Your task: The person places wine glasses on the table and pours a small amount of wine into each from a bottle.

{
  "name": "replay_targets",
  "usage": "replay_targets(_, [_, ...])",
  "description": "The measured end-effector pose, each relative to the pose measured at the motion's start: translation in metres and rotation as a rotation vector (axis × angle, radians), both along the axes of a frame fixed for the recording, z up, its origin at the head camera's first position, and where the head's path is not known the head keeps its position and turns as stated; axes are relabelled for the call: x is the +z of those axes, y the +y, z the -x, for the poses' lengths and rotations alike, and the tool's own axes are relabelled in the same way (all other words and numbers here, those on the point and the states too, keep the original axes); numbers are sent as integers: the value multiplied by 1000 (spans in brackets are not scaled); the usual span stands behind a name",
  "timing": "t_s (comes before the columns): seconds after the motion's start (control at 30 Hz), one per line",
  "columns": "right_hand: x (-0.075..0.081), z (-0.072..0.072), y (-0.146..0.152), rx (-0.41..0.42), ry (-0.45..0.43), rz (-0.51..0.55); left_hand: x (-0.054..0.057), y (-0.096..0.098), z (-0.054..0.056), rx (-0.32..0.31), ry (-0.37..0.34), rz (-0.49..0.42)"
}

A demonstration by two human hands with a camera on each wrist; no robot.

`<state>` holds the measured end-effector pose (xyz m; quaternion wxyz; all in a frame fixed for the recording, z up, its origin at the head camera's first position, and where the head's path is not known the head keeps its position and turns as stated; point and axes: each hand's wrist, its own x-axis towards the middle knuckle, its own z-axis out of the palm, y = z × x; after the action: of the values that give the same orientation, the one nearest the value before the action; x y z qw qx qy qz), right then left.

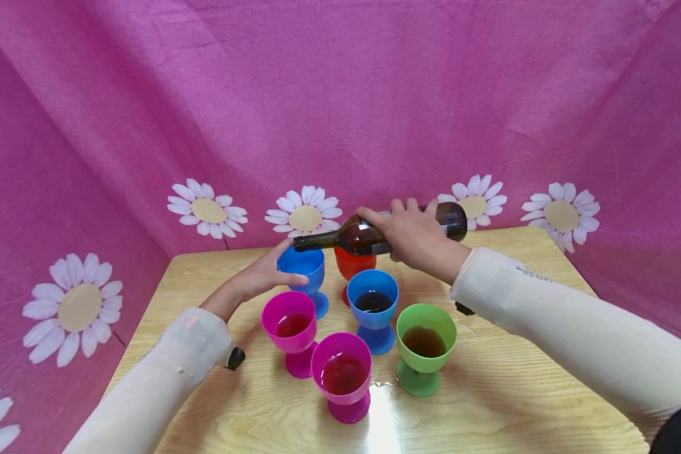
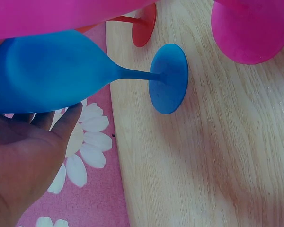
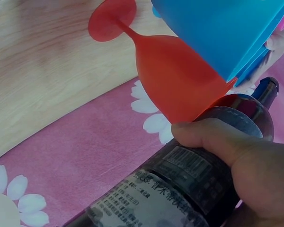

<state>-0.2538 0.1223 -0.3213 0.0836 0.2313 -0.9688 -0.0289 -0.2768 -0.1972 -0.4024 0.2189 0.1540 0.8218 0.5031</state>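
Note:
In the head view my right hand [image 1: 417,236] grips a dark wine bottle [image 1: 360,236] around its body. The bottle lies nearly level, its mouth over the rim of the far-left blue goblet [image 1: 309,272]. My left hand [image 1: 263,274] holds that goblet's bowl from the left side, thumb at the front. In the left wrist view the goblet's foot [image 2: 168,80] stands on the table, and fingers [image 2: 68,123] curve round the bowl. The right wrist view shows my thumb [image 3: 203,135] across the bottle, beside a printed label [image 3: 146,198]. A red goblet [image 1: 354,265] stands behind, partly covered by the bottle.
Nearer stand a second blue goblet [image 1: 374,309] with dark liquid, two pink goblets [image 1: 288,315] with red liquid, and a green goblet [image 1: 427,337] with brown liquid. Small wet spots mark the wooden table [image 1: 516,378]. A pink flowered cloth [image 1: 340,113] hangs behind the table.

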Motion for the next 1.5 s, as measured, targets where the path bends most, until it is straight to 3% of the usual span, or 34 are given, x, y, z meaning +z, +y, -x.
replay_targets(1.5, [1,-1,-3,5,7,-36,-1,1,1,-31,14,-43])
